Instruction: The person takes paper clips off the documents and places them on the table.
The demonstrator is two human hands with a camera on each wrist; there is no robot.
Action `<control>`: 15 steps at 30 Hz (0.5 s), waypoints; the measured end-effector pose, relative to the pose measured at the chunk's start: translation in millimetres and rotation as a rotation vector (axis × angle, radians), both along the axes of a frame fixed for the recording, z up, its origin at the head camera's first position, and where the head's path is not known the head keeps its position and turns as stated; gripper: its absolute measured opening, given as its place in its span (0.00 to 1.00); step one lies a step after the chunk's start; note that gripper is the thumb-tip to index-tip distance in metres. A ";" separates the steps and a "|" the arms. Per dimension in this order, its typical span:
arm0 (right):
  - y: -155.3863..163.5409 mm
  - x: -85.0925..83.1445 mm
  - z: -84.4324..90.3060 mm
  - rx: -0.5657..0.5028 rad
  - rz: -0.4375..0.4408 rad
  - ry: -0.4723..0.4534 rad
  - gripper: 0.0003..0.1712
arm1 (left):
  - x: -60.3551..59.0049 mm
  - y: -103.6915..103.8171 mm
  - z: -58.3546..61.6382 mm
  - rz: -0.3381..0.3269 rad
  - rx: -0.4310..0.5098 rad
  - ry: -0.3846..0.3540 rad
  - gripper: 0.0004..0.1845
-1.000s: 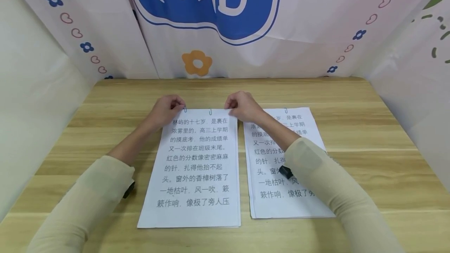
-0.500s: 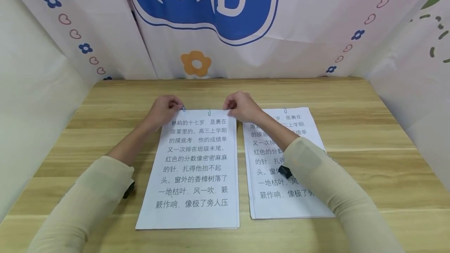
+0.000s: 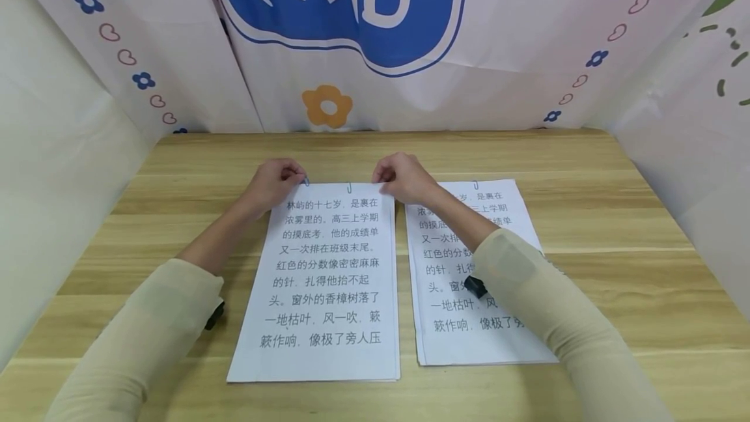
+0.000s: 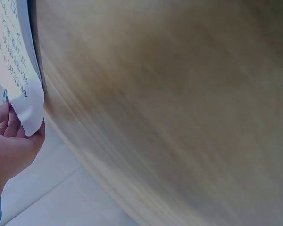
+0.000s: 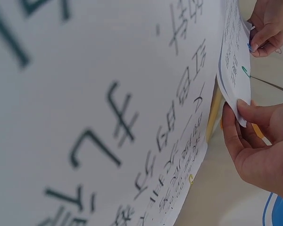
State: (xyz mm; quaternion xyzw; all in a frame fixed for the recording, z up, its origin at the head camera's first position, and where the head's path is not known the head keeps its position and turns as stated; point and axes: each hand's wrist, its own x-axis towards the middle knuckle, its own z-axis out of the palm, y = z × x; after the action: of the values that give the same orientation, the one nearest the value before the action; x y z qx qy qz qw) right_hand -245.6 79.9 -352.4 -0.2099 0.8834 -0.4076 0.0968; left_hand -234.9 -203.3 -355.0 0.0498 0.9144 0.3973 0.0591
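My left hand point(image 3: 274, 182) pinches the far left corner of the left sheaf of printed pages point(image 3: 322, 279), fingers curled onto the blue paper clip point(image 3: 306, 181) there, likely seating it. My right hand point(image 3: 403, 176) pinches the far right corner of that sheaf, thumb on top, probably to keep the pages square; a second clip point(image 3: 349, 187) sits mid-edge. The sheaf lies flat on the wooden worktop point(image 3: 615, 226), just beside a second clipped sheaf point(image 3: 515, 213) under my right forearm. Neither grip holds anything else.
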 end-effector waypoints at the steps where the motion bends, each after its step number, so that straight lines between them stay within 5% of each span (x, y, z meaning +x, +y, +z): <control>1: 0.1 0.0 0.1 -0.002 -0.001 -0.001 0.09 | -0.2 0.2 0.2 0.000 0.000 0.002 0.09; 15: 2.7 -2.9 -1.5 -0.022 0.002 -0.007 0.09 | -3.8 0.1 -0.8 0.019 0.049 0.007 0.10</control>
State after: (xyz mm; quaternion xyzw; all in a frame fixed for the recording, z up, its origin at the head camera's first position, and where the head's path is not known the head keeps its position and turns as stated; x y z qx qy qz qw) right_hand -248.5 82.6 -353.9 -0.2103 0.8784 -0.4180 0.0979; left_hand -238.7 -203.2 -355.7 0.0437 0.9051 0.4198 0.0511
